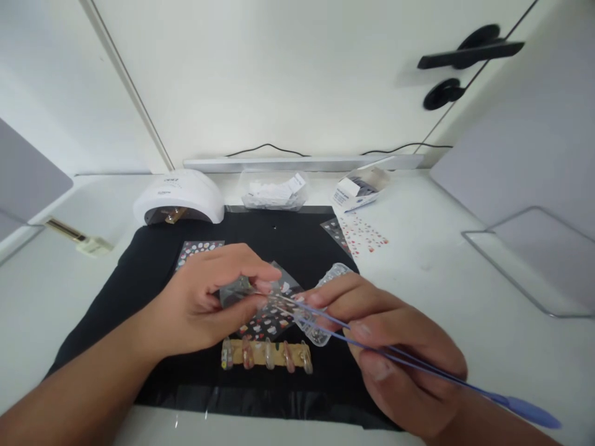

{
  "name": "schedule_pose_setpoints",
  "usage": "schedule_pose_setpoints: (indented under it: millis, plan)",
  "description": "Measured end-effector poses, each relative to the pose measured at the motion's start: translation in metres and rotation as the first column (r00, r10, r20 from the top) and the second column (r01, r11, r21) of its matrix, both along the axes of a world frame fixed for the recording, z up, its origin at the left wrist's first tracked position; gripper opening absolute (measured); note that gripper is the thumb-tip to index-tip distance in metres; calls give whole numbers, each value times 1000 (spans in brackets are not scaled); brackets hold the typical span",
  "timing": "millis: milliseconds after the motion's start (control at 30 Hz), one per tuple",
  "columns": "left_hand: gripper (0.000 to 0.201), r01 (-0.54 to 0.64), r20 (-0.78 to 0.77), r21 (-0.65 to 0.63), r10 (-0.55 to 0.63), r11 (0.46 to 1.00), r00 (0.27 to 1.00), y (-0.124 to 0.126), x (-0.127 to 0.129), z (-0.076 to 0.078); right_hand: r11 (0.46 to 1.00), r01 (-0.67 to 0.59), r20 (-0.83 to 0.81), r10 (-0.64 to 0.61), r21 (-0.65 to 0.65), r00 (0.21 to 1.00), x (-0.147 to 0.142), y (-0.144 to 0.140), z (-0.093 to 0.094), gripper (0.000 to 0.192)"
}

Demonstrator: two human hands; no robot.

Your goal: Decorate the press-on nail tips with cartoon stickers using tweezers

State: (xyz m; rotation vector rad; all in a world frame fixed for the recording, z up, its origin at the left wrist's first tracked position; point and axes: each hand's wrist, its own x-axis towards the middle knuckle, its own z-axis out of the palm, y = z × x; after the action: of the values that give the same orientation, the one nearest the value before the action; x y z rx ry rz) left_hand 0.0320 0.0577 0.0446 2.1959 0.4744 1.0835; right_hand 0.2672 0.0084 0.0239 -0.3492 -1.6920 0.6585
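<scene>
My left hand (209, 297) pinches a small clear piece between thumb and forefinger, above a dark nail sticker sheet (269, 316) on the black mat (139, 272). My right hand (395, 347) grips thin blue tweezers (418, 365), whose tips reach to the pinched piece at the left fingertips. Just below the hands lies a tan strip with several false nails (267, 354) stuck on it. A clear plastic piece (332, 272) shows behind my right fingers.
A white nail lamp (179, 197) stands at the mat's back left. A clear bag of white items (274, 191), a small open box (360, 186) and more sticker sheets (357, 234), (199, 251) lie around. A wire stand (525, 260) is at right.
</scene>
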Motion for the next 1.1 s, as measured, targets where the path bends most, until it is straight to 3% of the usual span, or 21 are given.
schedule_pose_setpoints:
  millis: [300, 600, 900, 1100]
  plan:
    - [28, -2, 27, -3, 2, 1000, 1000, -3, 3, 7, 999, -28, 121, 22, 47, 992, 4, -3, 5, 43]
    - [21, -104, 8, -19, 104, 994, 995, -8, 4, 8, 998, -54, 26, 53, 16, 998, 0, -3, 1, 36]
    - [13, -66, -11, 13, 66, 998, 998, -10, 6, 12, 990, -63, -114, 49, -125, 992, -4, -7, 1, 27]
    - [28, -5, -46, -18, 4, 1000, 999, -10, 3, 14, 982, -66, -119, 45, -179, 992, -4, -11, 3, 25]
